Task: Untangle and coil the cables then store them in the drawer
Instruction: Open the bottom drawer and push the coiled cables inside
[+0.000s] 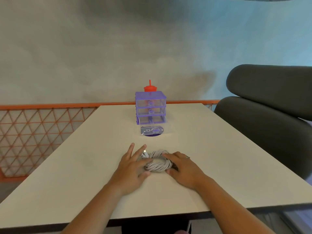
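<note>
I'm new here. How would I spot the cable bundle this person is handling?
Start at the pale table, near its front edge, where the left hand and right hand rest. Between them lies the cable coil: a white twisted ring, low and flat, unlike the tall purple drawer unit and red cup farther back.

I've one view only: head-worn wide-angle, facing forward and down along the counter (219, 166). Left hand (133, 168) and right hand (182, 171) sit close, low centre. Ahead of the hands the drawer unit (150, 107) is farther off; wall (84, 56) beyond it fills the upper half.
</note>
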Action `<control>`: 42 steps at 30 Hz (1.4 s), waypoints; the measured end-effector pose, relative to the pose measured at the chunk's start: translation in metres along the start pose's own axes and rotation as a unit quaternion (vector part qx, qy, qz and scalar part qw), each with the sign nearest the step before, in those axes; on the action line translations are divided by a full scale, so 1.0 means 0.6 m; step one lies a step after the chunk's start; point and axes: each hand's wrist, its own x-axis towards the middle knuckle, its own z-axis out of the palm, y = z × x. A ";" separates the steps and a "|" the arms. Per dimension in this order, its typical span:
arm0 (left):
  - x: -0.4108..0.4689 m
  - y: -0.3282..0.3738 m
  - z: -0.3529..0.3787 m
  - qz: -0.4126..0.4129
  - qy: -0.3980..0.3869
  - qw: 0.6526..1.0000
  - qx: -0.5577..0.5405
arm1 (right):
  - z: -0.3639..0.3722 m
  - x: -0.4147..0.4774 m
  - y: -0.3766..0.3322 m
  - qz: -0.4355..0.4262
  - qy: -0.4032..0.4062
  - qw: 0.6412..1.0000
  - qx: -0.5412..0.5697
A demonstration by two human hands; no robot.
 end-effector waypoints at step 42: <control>0.421 -0.111 -0.067 -0.384 -0.039 0.827 -0.408 | -0.086 0.427 0.080 0.336 -0.027 0.903 0.265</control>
